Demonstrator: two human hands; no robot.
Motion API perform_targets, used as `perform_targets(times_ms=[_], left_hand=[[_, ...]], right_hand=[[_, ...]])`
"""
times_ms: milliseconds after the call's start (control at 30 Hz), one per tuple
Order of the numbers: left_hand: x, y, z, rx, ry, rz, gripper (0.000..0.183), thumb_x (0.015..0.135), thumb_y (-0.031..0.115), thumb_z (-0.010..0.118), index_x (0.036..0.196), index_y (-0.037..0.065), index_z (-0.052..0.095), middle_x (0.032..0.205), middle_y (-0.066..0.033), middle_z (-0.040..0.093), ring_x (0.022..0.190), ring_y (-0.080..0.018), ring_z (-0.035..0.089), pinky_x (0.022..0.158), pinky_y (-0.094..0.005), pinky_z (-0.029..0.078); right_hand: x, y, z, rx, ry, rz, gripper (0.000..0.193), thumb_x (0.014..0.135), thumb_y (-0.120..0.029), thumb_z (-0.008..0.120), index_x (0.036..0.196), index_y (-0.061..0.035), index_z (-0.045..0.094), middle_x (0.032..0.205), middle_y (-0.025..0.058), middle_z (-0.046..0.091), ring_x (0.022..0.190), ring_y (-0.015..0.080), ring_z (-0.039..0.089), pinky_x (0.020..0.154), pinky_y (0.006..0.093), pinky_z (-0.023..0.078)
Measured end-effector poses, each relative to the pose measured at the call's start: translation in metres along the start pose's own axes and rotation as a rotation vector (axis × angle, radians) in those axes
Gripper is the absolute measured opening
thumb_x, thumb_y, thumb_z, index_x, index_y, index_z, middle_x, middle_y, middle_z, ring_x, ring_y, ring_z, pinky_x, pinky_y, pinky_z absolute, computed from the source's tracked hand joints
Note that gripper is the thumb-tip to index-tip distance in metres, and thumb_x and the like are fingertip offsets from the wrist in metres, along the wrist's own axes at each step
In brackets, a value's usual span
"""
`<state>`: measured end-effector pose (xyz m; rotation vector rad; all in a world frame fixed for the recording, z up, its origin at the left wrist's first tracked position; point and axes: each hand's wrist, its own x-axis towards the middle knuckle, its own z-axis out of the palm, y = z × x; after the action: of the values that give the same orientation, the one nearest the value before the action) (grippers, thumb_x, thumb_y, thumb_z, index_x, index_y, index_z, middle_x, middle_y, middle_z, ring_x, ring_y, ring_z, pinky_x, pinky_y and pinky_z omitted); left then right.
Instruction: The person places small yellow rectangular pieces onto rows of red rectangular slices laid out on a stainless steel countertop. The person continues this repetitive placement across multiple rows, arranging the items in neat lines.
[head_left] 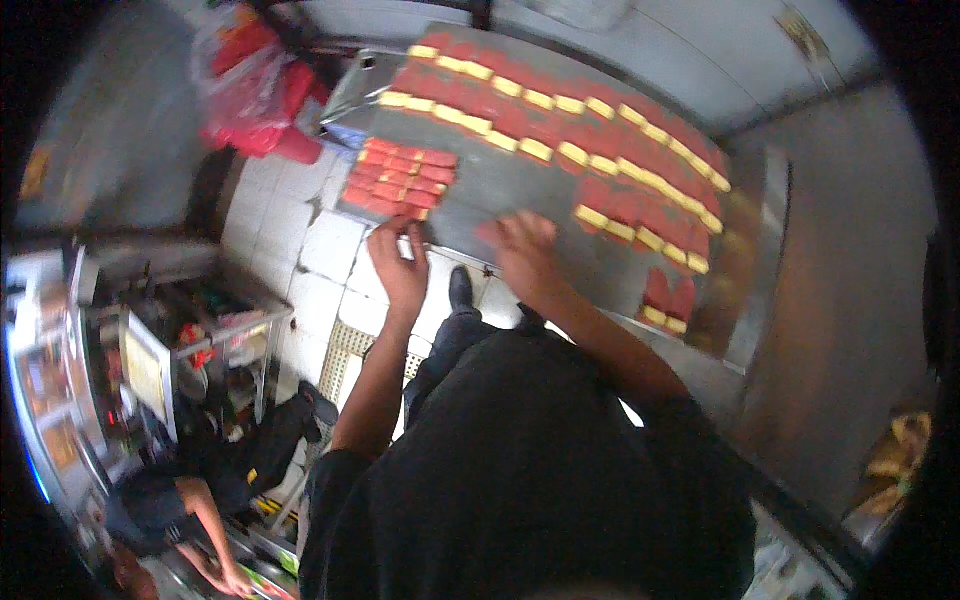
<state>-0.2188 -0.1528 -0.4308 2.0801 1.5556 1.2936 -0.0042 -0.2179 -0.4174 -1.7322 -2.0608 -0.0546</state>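
Rows of thin red meat slices [540, 125], each with a pale yellow block at its near end, cover much of the metal table [480, 195]. A tight block of finished-looking meat rolls [400, 178] with yellow showing lies at the table's near left. My left hand [398, 262] is at the near edge of those rolls, its fingers bent and somewhat apart, fingertips close to the nearest roll. My right hand [527, 250] is over the near edge of the table, fingers curled and blurred. A reddish patch shows at its fingertips; I cannot make out what it is.
Two separate slices [667, 300] with yellow blocks lie at the table's near right. Red and clear plastic bags [255, 90] hang beyond the left end. A co-worker [215, 490] bends at the lower left, near a metal shelf [235, 335]. White tiles [330, 245] cover the floor.
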Motion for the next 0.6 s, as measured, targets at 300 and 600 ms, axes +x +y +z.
perform_targets(times_ms=[300, 600], left_hand=[[-0.005, 0.051, 0.011, -0.083, -0.026, 0.251, 0.020, 0.095, 0.006, 0.072, 0.114, 0.007, 0.067, 0.105, -0.0103, 0.068, 0.099, -0.0319, 0.061, 0.090, -0.0442, 0.044], [-0.060, 0.231, 0.130, -0.652, -0.917, 0.770, 0.038, 0.095, 0.012, 0.072, 0.132, 0.009, 0.066, 0.119, -0.0107, 0.074, 0.113, -0.0346, 0.065, 0.104, -0.0481, 0.047]], right_hand=[[0.001, -0.004, -0.040, 0.116, 0.331, 0.057, 0.024, 0.089, -0.025, 0.077, 0.106, -0.0099, 0.069, 0.105, 0.0066, 0.064, 0.105, 0.0280, 0.057, 0.095, 0.0469, 0.042], [-0.220, 0.080, -0.154, -0.002, 0.273, 0.428, 0.024, 0.078, -0.004, 0.082, 0.100, -0.0110, 0.078, 0.098, 0.0069, 0.070, 0.091, 0.0294, 0.066, 0.074, 0.0435, 0.054]])
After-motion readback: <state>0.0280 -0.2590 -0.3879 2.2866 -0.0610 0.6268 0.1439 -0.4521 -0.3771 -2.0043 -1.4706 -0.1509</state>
